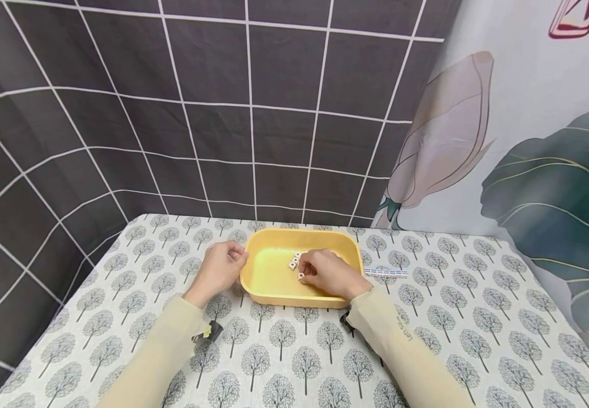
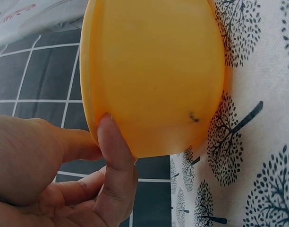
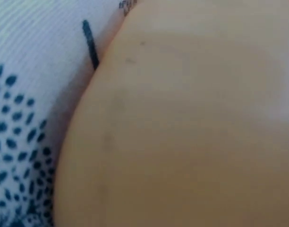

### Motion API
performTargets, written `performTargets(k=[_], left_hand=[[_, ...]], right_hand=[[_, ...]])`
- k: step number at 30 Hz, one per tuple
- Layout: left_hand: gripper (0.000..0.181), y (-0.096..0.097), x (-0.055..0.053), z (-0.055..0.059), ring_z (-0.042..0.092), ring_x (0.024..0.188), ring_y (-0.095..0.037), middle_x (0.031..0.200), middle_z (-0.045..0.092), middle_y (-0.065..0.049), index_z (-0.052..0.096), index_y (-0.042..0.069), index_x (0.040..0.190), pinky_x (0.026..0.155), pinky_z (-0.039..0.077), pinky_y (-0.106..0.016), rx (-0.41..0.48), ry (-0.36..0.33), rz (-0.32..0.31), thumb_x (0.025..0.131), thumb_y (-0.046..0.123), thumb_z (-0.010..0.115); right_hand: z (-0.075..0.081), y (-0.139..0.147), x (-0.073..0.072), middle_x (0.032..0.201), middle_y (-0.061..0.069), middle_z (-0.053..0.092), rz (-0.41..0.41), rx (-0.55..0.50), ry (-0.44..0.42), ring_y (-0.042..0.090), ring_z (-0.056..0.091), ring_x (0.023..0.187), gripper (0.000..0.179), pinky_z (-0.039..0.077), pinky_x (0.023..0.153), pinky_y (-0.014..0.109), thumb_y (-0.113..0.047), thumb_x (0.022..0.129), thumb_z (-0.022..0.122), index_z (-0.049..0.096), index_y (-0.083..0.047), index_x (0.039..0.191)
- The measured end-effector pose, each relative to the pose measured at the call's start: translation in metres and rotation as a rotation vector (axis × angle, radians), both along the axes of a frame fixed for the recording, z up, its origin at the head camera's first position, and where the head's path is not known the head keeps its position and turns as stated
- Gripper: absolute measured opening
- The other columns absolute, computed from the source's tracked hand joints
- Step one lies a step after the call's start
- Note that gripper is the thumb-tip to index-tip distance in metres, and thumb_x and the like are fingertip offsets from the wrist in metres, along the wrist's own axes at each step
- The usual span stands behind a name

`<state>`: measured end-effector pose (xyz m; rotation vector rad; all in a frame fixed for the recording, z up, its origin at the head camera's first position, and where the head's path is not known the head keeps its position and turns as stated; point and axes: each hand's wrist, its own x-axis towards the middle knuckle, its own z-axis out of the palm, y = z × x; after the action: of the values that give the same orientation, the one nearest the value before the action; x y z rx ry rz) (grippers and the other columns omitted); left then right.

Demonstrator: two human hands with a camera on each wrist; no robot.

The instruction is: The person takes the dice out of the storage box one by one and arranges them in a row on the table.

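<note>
A yellow plastic tub [image 1: 268, 269] sits on the table, its bare outer wall [image 2: 156, 71] filling much of the left wrist view. My left hand [image 1: 221, 269] pinches the tub's rim at its left end, with a fingertip [image 2: 107, 123] against the outside. My right hand [image 1: 327, 273] reaches over the front rim into the tub. Its thumb and fingers pinch a small white block [image 1: 301, 276] with a dark dot, partly hidden by the fingertips. Several similar white blocks [image 1: 294, 262] lie beside these fingers on the tub floor. The right wrist view shows mostly the tub's wall [image 3: 182, 142], blurred.
A narrow white strip with blue marks [image 1: 387, 272] lies on the tablecloth [image 1: 279, 362] just right of the tub. Behind the table hangs a dark gridded cloth [image 1: 284, 136], with a flower-printed curtain [image 1: 447, 136] at the right.
</note>
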<state>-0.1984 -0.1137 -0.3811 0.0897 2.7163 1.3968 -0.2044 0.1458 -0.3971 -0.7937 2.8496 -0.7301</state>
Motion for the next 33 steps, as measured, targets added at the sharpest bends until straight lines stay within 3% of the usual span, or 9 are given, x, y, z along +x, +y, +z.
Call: performTargets(k=[4, 9, 14, 17, 21, 24, 28, 33], left_hand=[[0.020, 0.000, 0.000, 0.000, 0.062, 0.060, -0.013, 0.097, 0.068, -0.018, 0.065, -0.006, 0.111, 0.052, 0.058, -0.026, -0.002, 0.005, 0.001, 0.099, 0.010, 0.061], [0.021, 0.000, 0.000, -0.001, 0.062, 0.060, -0.013, 0.097, 0.069, -0.018, 0.065, -0.006, 0.112, 0.054, 0.060, -0.029, -0.005, 0.005, 0.002, 0.099, 0.010, 0.061], [0.021, 0.000, 0.000, -0.001, 0.063, 0.061, -0.014, 0.097, 0.069, -0.019, 0.064, -0.007, 0.113, 0.056, 0.061, -0.030, -0.002, 0.001, -0.001, 0.100, 0.010, 0.061], [0.021, 0.000, 0.000, -0.001, 0.063, 0.061, -0.014, 0.097, 0.069, -0.019, 0.064, -0.007, 0.113, 0.054, 0.060, -0.028, -0.005, 0.003, -0.003, 0.100, 0.010, 0.061], [0.022, 0.001, -0.001, -0.001, 0.062, 0.061, -0.014, 0.098, 0.069, -0.019, 0.064, -0.007, 0.113, 0.054, 0.059, -0.026, -0.008, 0.006, -0.007, 0.100, 0.010, 0.061], [0.022, 0.002, -0.001, 0.000, 0.062, 0.062, -0.014, 0.098, 0.069, -0.019, 0.064, -0.007, 0.114, 0.054, 0.059, -0.026, -0.006, 0.008, -0.012, 0.100, 0.010, 0.061], [0.021, 0.003, -0.002, -0.001, 0.062, 0.061, -0.014, 0.098, 0.069, -0.019, 0.064, -0.006, 0.113, 0.053, 0.058, -0.025, -0.002, 0.001, -0.010, 0.100, 0.010, 0.061], [0.019, 0.001, -0.001, -0.001, 0.062, 0.059, -0.014, 0.095, 0.068, -0.018, 0.065, -0.006, 0.111, 0.052, 0.058, -0.026, -0.008, 0.012, -0.009, 0.100, 0.009, 0.061]], right_hand=[[0.003, 0.001, 0.001, 0.082, -0.007, 0.066, -0.027, -0.010, -0.020, 0.007, 0.059, 0.076, 0.011, 0.054, 0.073, 0.022, -0.011, 0.086, 0.078, 0.068, -0.016, 0.088], [0.008, 0.004, 0.001, 0.094, -0.003, 0.073, -0.059, -0.095, -0.104, 0.010, 0.067, 0.089, 0.018, 0.061, 0.088, 0.029, -0.003, 0.082, 0.076, 0.068, -0.015, 0.091], [0.012, 0.011, 0.000, 0.091, -0.004, 0.071, -0.033, -0.130, -0.151, 0.009, 0.065, 0.086, 0.020, 0.059, 0.082, 0.023, 0.000, 0.082, 0.077, 0.072, -0.013, 0.096], [0.015, 0.015, -0.001, 0.089, -0.005, 0.070, -0.002, -0.122, -0.142, 0.009, 0.063, 0.084, 0.020, 0.058, 0.079, 0.022, -0.003, 0.083, 0.078, 0.075, -0.011, 0.101], [0.020, 0.024, -0.002, 0.094, -0.004, 0.072, 0.024, -0.092, -0.099, 0.010, 0.064, 0.089, 0.020, 0.060, 0.086, 0.028, -0.005, 0.085, 0.078, 0.076, -0.008, 0.105], [0.027, 0.031, -0.003, 0.096, -0.003, 0.074, 0.008, -0.086, -0.081, 0.010, 0.066, 0.091, 0.019, 0.060, 0.088, 0.030, -0.005, 0.086, 0.077, 0.077, -0.008, 0.105], [0.036, 0.043, -0.004, 0.096, -0.002, 0.076, -0.018, -0.103, -0.090, 0.010, 0.065, 0.086, 0.019, 0.059, 0.081, 0.028, -0.007, 0.087, 0.078, 0.078, -0.008, 0.106], [0.045, 0.059, -0.004, 0.107, 0.000, 0.077, -0.026, -0.102, -0.031, 0.014, 0.066, 0.094, 0.019, 0.058, 0.081, 0.029, -0.010, 0.089, 0.078, 0.080, -0.009, 0.107]])
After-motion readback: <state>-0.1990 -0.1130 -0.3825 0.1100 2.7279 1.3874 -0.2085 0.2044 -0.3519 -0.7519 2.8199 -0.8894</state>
